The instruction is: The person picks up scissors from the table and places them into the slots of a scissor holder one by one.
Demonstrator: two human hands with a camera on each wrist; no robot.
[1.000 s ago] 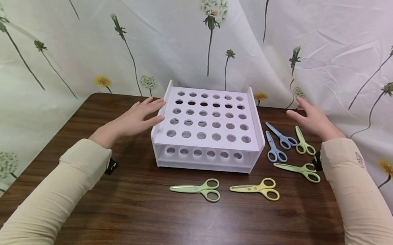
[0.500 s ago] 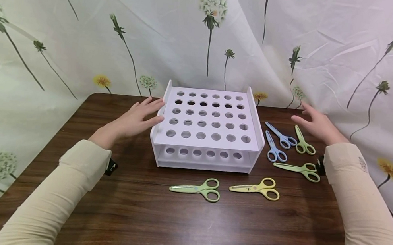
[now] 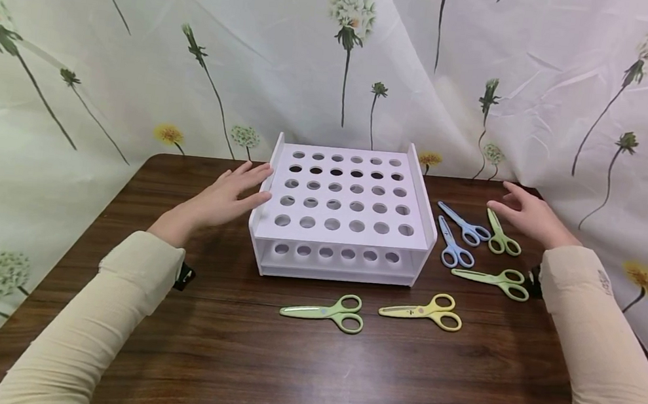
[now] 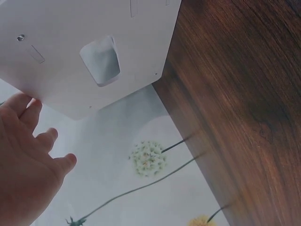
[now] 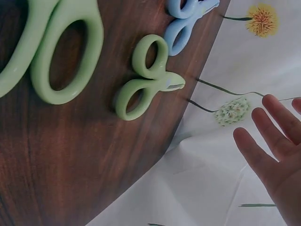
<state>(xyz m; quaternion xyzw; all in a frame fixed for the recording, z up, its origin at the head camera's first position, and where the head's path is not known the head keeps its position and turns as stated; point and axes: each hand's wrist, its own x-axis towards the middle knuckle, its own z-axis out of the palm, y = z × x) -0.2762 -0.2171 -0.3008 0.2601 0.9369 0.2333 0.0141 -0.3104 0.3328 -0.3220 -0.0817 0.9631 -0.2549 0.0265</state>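
Note:
A white rack (image 3: 344, 214) with rows of round holes stands at the middle of the table. My left hand (image 3: 222, 195) rests its fingertips at the rack's left side panel, fingers spread; the left wrist view shows them at the panel's edge (image 4: 61, 101). On the right, my right hand (image 3: 532, 217) hovers above the table with fingers extended and nothing in them. Nearest to it lies a small pair of green scissors (image 3: 501, 234), seen also in the right wrist view as green scissors (image 5: 149, 80). Two pairs of blue scissors (image 3: 454, 245) lie between that pair and the rack.
Another pair of green scissors (image 3: 488, 280) lies nearer on the right. In front of the rack are green scissors (image 3: 324, 312) and yellow scissors (image 3: 422, 310). A flower-printed cloth (image 3: 246, 42) hangs behind the brown wooden table (image 3: 305, 384).
My right hand has moved right, lower and a little nearer, toward the small green scissors. My left hand stays at the rack's side, and the rack and scissors have not moved.

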